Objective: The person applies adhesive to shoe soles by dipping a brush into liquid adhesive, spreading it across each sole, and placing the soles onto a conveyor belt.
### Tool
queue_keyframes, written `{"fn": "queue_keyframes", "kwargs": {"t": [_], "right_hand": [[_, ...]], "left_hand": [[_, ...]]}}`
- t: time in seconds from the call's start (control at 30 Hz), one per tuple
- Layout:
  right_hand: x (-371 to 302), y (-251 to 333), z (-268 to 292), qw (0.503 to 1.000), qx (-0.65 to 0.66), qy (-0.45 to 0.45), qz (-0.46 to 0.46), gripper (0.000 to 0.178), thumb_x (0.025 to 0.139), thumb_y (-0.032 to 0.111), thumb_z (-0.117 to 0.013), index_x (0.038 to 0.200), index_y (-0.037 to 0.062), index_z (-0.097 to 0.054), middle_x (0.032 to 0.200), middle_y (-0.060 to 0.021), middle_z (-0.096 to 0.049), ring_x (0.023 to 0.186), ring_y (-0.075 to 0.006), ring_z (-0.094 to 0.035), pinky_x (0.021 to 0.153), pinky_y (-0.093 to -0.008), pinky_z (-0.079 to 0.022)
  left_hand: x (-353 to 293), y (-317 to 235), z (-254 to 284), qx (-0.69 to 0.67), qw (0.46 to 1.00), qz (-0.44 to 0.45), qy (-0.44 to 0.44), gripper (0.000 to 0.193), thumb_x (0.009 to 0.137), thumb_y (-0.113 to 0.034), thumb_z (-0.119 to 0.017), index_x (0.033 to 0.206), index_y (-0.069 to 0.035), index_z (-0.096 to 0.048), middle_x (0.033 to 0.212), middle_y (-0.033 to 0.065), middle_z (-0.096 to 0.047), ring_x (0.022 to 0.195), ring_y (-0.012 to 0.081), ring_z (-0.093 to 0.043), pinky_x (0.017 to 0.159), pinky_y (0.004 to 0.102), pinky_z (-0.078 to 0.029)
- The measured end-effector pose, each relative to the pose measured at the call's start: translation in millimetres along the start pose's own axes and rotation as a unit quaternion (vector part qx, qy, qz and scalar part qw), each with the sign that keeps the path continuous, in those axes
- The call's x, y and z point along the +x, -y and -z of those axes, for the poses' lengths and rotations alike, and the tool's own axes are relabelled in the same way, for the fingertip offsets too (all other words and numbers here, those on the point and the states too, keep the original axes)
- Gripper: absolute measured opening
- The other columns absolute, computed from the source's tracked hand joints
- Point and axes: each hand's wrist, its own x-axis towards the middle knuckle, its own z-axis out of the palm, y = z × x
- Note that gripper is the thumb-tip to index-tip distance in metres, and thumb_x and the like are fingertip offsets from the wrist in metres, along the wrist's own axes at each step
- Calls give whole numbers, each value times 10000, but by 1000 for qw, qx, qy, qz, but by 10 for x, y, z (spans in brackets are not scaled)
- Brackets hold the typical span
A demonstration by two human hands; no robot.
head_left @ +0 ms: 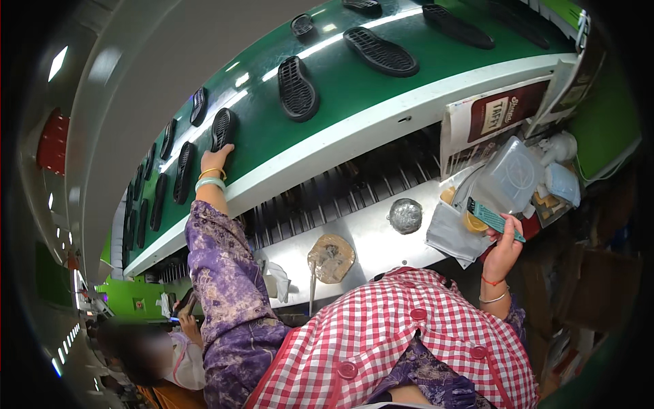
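Note:
My left hand [215, 161] reaches out over the green conveyor belt [262, 146]. Its fingers are closed on the near end of a black shoe sole [223, 128] with a ribbed grid inside. On the right, my right hand [505, 244] grips a teal-handled brush [496, 219] with dark bristles at its upper left end. Just under the brush sits a yellowish container [473, 222], partly covered by it. More black soles lie in rows along the belt, among them a larger one [298, 88] to the right of my left hand.
On the metal ledge [368, 249] stand a round tan-topped pot [332, 259] with a stick beside it and a dark round lid [405, 216]. A clear plastic box [509, 174] and printed cardboard [494, 119] are at the right. Another person [187, 358] works at the lower left.

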Motion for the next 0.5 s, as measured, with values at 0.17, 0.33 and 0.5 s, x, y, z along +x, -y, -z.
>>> {"fn": "queue_keyframes", "kwargs": {"t": [0.17, 0.33, 0.5], "right_hand": [[1, -16, 5, 1000, 3, 25, -4, 262, 956, 228, -432, 950, 1, -564, 760, -39, -590, 590, -72, -516, 547, -203, -378], [111, -125, 155, 998, -10, 56, -17, 239, 961, 220, -448, 983, 5, -551, 777, -35, -584, 597, -73, -518, 546, -204, -381], [472, -415, 320, 992, -33, 109, -56, 211, 920, 195, -559, 1033, 17, -565, 793, -10, -595, 629, -69, -581, 535, -174, -393]], "left_hand": [[-387, 272, 146, -347, 937, -26, 5, 846, 633, -440, -729, 1181, 152, -475, 1081, 205, -591, 949, 248, -596, 838, 300, -453], [-1924, -154, 256, -640, 738, -162, 137, 487, 867, -314, -550, 1187, 43, -467, 1093, 138, -547, 911, 191, -556, 777, 319, -491], [-3171, -396, -187, -763, 575, -113, 274, 766, 816, -262, -635, 1409, -10, -221, 1198, 134, -469, 941, 198, -537, 762, 324, -506]]}}
